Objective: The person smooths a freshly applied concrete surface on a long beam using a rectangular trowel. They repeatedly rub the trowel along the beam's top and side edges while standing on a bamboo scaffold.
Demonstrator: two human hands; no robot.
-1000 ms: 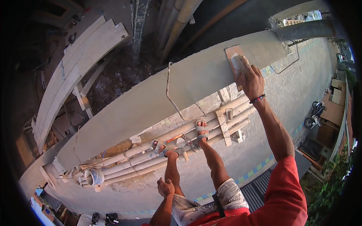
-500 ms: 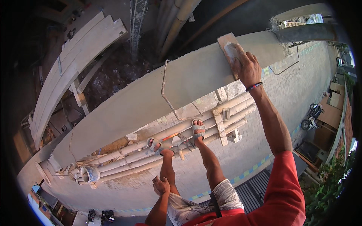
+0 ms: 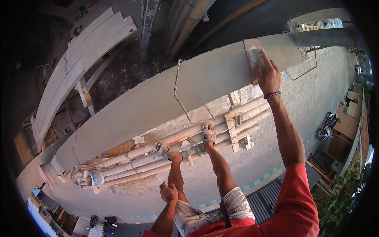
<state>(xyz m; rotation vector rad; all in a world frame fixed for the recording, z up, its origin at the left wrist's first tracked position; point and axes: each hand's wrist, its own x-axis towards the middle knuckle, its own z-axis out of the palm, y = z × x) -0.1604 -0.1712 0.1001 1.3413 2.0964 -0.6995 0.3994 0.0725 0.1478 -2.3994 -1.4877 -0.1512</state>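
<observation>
My right hand (image 3: 268, 75) grips a flat rectangular float (image 3: 251, 49), smeared with pale plaster, against the long grey plastered strip (image 3: 211, 75) in front of me. A bent metal rod (image 3: 177, 85) stands off that strip to the left of the float. My left hand (image 3: 169, 192) is low beside my left leg (image 3: 175, 173), fingers curled; what they may hold is too small to make out. Both my sandalled feet (image 3: 209, 134) stand on lashed bamboo poles (image 3: 138, 170) with wooden blocks tied to them.
A plaster-stained bucket (image 3: 94, 178) hangs at the poles' left end. Far below lie paving (image 3: 316, 93), parked motorbikes (image 3: 327, 126) and a dark slatted roof (image 3: 260, 205). Curved boards (image 3: 79, 59) and upright poles (image 3: 189, 21) stand beyond the strip. A dark horizontal pipe (image 3: 327, 37) is at the upper right.
My right hand and the float have moved a little up and then rightward along the plastered strip. The whole view has shifted slightly; my feet and left hand stay in place.
</observation>
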